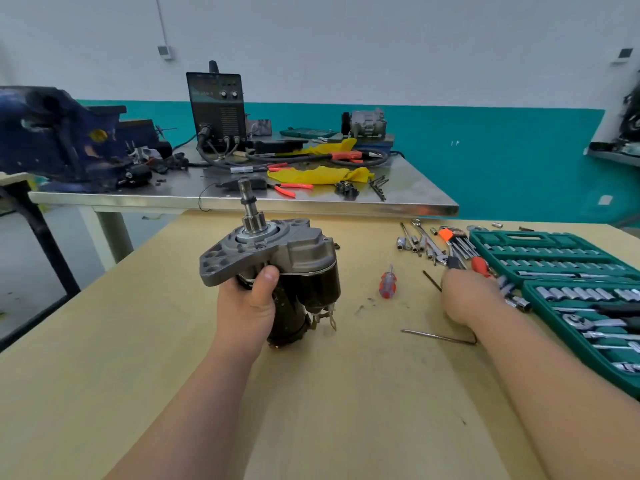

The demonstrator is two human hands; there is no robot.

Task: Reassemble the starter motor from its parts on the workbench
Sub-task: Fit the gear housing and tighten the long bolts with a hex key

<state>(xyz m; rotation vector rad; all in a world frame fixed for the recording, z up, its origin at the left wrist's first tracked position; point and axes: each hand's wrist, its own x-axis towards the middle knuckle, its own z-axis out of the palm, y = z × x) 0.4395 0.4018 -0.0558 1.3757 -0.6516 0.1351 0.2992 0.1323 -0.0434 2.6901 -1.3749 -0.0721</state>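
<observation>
— So, how far along?
— Well on, I judge: your left hand (247, 306) grips the starter motor (277, 261) upright at the middle of the workbench (346, 410), with nose housing (235, 258), solenoid (320, 282) and pinion shaft (250, 209) fitted. Its lower end is hidden, so fasteners may remain.
— And the right?
— Your right hand (467, 299) reaches to the loose tools (426, 244) beside the green socket set (571, 271), on the right; whether it holds anything, I cannot tell.
— The room?
— Beyond, a steel table (398, 199) bears a blue vise (59, 133) and a welder (216, 105).

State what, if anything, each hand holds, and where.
The left hand grips the starter motor round its black body. Of the right hand, it cannot be told.
</observation>
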